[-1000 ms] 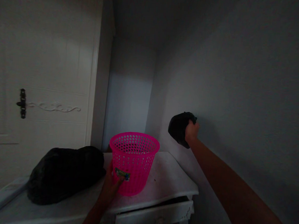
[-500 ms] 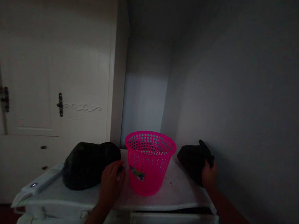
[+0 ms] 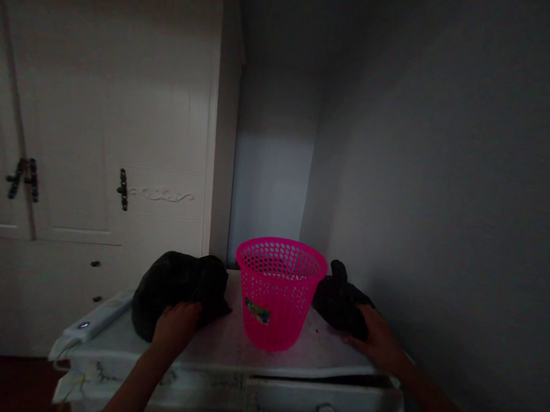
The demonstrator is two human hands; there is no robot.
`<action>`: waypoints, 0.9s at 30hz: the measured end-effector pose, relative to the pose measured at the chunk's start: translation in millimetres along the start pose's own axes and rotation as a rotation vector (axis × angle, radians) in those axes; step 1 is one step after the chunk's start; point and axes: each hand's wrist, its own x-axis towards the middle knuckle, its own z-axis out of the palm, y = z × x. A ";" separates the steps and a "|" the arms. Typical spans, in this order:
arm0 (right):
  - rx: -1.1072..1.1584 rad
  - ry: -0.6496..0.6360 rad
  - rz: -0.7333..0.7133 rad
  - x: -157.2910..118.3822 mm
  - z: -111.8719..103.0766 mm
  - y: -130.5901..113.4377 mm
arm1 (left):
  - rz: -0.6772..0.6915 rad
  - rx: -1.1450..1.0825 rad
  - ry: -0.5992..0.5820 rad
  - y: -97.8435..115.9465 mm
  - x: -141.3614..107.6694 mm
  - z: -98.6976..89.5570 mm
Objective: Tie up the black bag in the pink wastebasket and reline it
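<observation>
Head view: the left bag (image 3: pixel 161 286), black and bulging, lies on the left half of the dresser (image 3: pixel 214 354), toward its back edge; the left hand (image 3: pixel 178 324) lies against the bag's near side, fingers bent over it, though whether they grip cannot be told. The right bag (image 3: pixel 338 306), also black, sits along the dresser's right edge, a dark loop standing up from it; the right hand (image 3: pixel 378 340) touches its near right side, half open with the thumb apart from the fingers, and whether it has any hold is too dark to tell.

Between the bags the pink basket (image 3: pixel 277 324) stands upright, nearer the front edge than the back; a label (image 3: pixel 257 311) shows on its side. Near the left edge lies a white strip (image 3: pixel 95 319) with a lit spot; below the front edge at right, a drawer (image 3: pixel 291 398) stands slightly out; beyond are a pale wardrobe (image 3: pixel 168 118) with dark handles (image 3: pixel 123 189) and a grey wall (image 3: pixel 444 179).
</observation>
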 end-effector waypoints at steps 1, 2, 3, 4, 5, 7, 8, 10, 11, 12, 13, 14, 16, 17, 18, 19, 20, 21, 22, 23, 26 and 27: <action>-0.003 -0.021 -0.032 0.3 -5.4 -2.5 | -0.064 -0.047 0.008 -1.9 1.7 -0.8; 0.004 -0.038 -0.059 2.1 -10.6 -5.7 | -0.140 -0.131 0.057 -3.9 4.2 -3.9; 0.017 -0.035 -0.076 5.4 -15.2 -10.3 | -0.213 -0.245 0.149 -5.8 7.3 -9.4; 0.027 0.002 -0.078 9.9 -19.3 -16.6 | -0.263 -0.378 0.275 -7.1 10.7 -17.4; 0.042 0.051 -0.080 15.4 -22.8 -25.5 | -0.285 -0.517 0.415 -7.4 13.7 -28.0; 0.094 0.155 -0.097 27.9 -28.9 -52.9 | -0.277 -0.775 0.671 -3.2 16.3 -55.5; 0.130 0.196 -0.115 34.1 -32.1 -72.1 | -0.259 -0.879 0.753 1.7 15.2 -71.9; 0.250 0.202 -0.181 45.4 -39.6 -121.1 | -0.246 -1.032 0.874 17.4 7.9 -107.9; 0.326 0.149 -0.226 50.5 -43.9 -149.8 | -0.235 -1.062 0.921 27.8 2.3 -126.5; 0.416 0.078 -0.266 55.4 -48.3 -180.1 | -0.215 -1.069 0.970 39.3 -4.0 -144.8; 0.520 0.003 -0.281 60.6 -52.5 -210.9 | -0.176 -1.086 1.010 51.5 -10.2 -162.2; 0.641 -0.079 -0.282 66.5 -56.2 -241.3 | -0.110 -1.108 1.007 63.8 -15.7 -178.3; 0.908 -0.265 -0.247 80.9 -60.3 -296.5 | 0.084 -1.143 0.903 86.5 -23.3 -205.1; 1.037 -0.333 -0.227 89.7 -60.4 -319.7 | 0.192 -1.144 0.796 96.0 -24.9 -215.7; 1.149 -0.375 -0.210 99.3 -59.2 -339.1 | 0.283 -1.140 0.682 103.7 -25.3 -224.4; 1.236 -0.398 -0.191 109.6 -57.0 -354.6 | 0.357 -1.118 0.595 109.4 -24.7 -231.5; 1.303 -0.409 -0.164 120.4 -54.0 -366.2 | 0.411 -1.080 0.549 113.0 -23.8 -237.2; 1.346 -0.412 -0.128 131.6 -50.6 -374.0 | 0.444 -1.026 0.553 114.4 -23.1 -241.9; 1.362 -0.388 -0.095 143.1 -47.5 -378.5 | 0.457 -0.955 0.600 113.9 -23.1 -245.6; 1.356 -0.338 -0.069 154.9 -45.2 -380.0 | 0.454 -0.872 0.673 111.5 -24.0 -248.4; 1.251 -0.065 -0.055 191.5 -46.5 -370.7 | 0.359 -0.652 0.891 94.8 -30.2 -250.5; 1.211 0.043 -0.065 203.7 -50.1 -364.2 | 0.305 -0.618 0.962 86.8 -31.6 -248.8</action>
